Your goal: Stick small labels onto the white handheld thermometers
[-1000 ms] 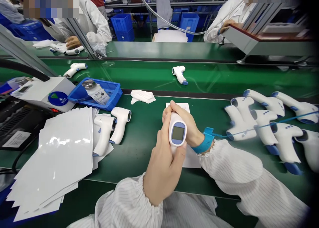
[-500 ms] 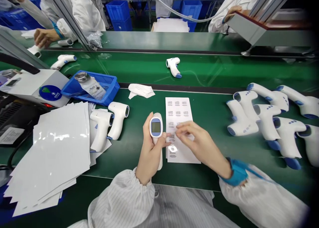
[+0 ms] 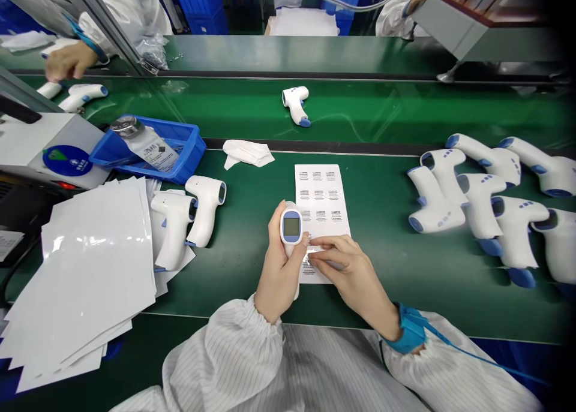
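Note:
My left hand is closed around a white infrared thermometer, held upright with its blue-framed grey screen facing me. Just to the right, my right hand hovers over the lower part of a white sheet of printed labels. Its thumb and fingertips come together near my left thumb, and whatever they pinch is too small to make out. The thermometer's lower handle is mostly hidden by my left hand. A blue wrist strap with a cord circles my right wrist.
Several white thermometers lie at the right; two more rest beside stacked glossy sheets. A blue tray holds a bottle. Beyond a folded white cloth, a green belt carries another thermometer. A co-worker's hand is at upper left.
My left hand and the thermometer have shifted slightly right, over the label sheet's edge. My right hand has moved lower on the sheet, closer to my left thumb. The camera view has shifted slightly.

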Available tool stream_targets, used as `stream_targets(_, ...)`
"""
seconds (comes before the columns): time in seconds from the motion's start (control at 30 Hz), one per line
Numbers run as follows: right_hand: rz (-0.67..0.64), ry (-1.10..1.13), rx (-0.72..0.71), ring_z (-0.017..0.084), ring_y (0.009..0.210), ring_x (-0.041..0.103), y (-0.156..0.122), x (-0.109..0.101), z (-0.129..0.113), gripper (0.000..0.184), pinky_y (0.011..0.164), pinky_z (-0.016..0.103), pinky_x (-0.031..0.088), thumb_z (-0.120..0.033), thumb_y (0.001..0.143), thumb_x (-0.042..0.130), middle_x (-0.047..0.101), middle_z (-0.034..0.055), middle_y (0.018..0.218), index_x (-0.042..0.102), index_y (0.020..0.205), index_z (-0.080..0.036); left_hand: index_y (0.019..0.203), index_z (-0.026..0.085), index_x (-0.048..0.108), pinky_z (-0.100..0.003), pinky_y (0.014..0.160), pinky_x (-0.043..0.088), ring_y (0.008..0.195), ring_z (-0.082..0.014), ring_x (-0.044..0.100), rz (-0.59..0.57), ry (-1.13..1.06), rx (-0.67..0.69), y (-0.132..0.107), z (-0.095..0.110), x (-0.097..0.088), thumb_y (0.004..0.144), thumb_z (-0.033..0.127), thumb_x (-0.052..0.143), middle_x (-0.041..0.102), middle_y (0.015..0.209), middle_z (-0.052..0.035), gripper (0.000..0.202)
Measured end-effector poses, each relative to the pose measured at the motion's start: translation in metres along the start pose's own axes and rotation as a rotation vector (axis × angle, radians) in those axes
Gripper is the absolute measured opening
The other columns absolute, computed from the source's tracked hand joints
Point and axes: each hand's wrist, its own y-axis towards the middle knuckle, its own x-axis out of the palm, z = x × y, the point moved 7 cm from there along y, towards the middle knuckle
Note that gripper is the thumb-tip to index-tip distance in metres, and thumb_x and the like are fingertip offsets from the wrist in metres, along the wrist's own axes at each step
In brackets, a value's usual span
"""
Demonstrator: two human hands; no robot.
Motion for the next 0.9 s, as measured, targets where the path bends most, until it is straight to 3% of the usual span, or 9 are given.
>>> stream_targets(0.23, 0.021, -0.042, 0.054, 0.027, 0.108, 0.061, 0.001, 0.005, 0.0, 0.016, 0.088, 0.047, 0.048, -0.017, 0.089, 0.065, 0.072, 0.0027, 0.11, 0.076, 0.085, -0.028, 0.148, 0.045, 0.024, -0.039, 0.109, 0.045, 0.136, -0.0245, 0.049, -0.003, 0.044, 0.018, 0.003, -0.004, -0.001, 0.097, 0.036, 0.054, 0.036, 0.157, 0.0, 0.06)
stream_targets(0.43, 0.013, 0.04, 0.06, 0.023, 0.095, 0.061, 0.006, 0.006, -0.012, 0.016, 0.086, 0.042, 0.048, -0.008, 0.079, 0.07, 0.07, 0.0022, 0.093, 0.066, 0.073, -0.022, 0.149, 0.042, 0.024, -0.039, 0.11, 0.044, 0.142, -0.0255, 0.041, -0.003, 0.153, 0.078, 0.006, 0.002, -0.002, 0.097, 0.038, 0.054, 0.031, 0.161, -0.001, 0.061)
stream_targets(0.53, -0.166, 0.32, -0.016, 0.017, 0.085, 0.064, -0.003, 0.006, -0.029, 0.019, 0.08, 0.032, 0.053, -0.002, 0.076, 0.065, 0.067, 0.0005, 0.087, 0.063, 0.073, -0.021, 0.15, 0.039, 0.024, -0.041, 0.114, 0.04, 0.143, -0.0253, 0.04, -0.002, 0.201, 0.088, 0.008, 0.004, -0.003, 0.096, 0.036, 0.054, 0.029, 0.161, -0.0019, 0.061)
stream_targets(0.6, -0.366, 0.534, 0.02, 0.013, 0.075, 0.064, -0.013, 0.006, -0.039, 0.015, 0.071, 0.027, 0.054, -0.007, 0.076, 0.068, 0.067, -0.0002, 0.085, 0.062, 0.071, -0.02, 0.149, 0.036, 0.026, -0.04, 0.117, 0.036, 0.145, -0.0242, 0.036, 0.012, 0.19, 0.1, 0.008, 0.006, -0.002, 0.096, 0.034, 0.056, 0.029, 0.161, -0.0018, 0.061)
stream_targets(0.67, -0.473, 0.647, 0.086, 0.012, 0.068, 0.063, -0.018, 0.0, -0.044, 0.014, 0.061, 0.025, 0.053, -0.014, 0.077, 0.072, 0.067, 0.0006, 0.085, 0.063, 0.068, -0.019, 0.148, 0.035, 0.029, -0.037, 0.114, 0.039, 0.142, -0.0236, 0.04, 0.005, 0.12, 0.115, 0.006, 0.008, 0.002, 0.094, 0.032, 0.058, 0.032, 0.16, -0.002, 0.061)
stream_targets(0.73, -0.395, 0.621, 0.111, 0.013, 0.068, 0.062, -0.013, -0.015, -0.044, 0.012, 0.057, 0.025, 0.052, -0.019, 0.079, 0.072, 0.068, 0.0024, 0.088, 0.064, 0.069, -0.02, 0.147, 0.037, 0.03, -0.032, 0.095, 0.054, 0.126, -0.0228, 0.056, -0.057, 0.032, 0.089, 0.003, 0.007, 0.011, 0.093, 0.032, 0.06, 0.038, 0.156, -0.0034, 0.062)
stream_targets(0.8, -0.182, 0.488, 0.075, 0.017, 0.082, 0.065, -0.002, -0.035, -0.041, 0.01, 0.069, 0.029, 0.054, -0.019, 0.081, 0.07, 0.068, 0.004, 0.096, 0.067, 0.072, -0.021, 0.148, 0.04, 0.029, -0.025, 0.062, 0.057, 0.089, -0.0168, 0.068, -0.145, -0.016, 0.003, -0.001, 0.001, 0.021, 0.092, 0.035, 0.06, 0.046, 0.148, -0.0057, 0.063)
stream_targets(0.83, -0.076, 0.414, 0.045, 0.019, 0.092, 0.065, 0.003, -0.044, -0.04, 0.009, 0.078, 0.033, 0.054, -0.019, 0.081, 0.07, 0.068, 0.0043, 0.1, 0.068, 0.073, -0.022, 0.148, 0.041, 0.027, -0.022, 0.049, 0.051, 0.07, -0.012, 0.065, -0.181, -0.021, -0.051, -0.004, -0.003, 0.025, 0.092, 0.038, 0.06, 0.051, 0.142, -0.0066, 0.065)
stream_targets(0.9, 0.069, 0.317, -0.005, 0.022, 0.108, 0.061, 0.011, -0.055, -0.04, 0.008, 0.095, 0.039, 0.049, -0.02, 0.081, 0.072, 0.067, 0.004, 0.108, 0.069, 0.074, -0.024, 0.149, 0.045, 0.025, -0.021, 0.038, 0.042, 0.048, -0.0049, 0.051, -0.219, -0.01, -0.128, -0.009, -0.008, 0.029, 0.092, 0.04, 0.059, 0.057, 0.132, -0.0065, 0.066)
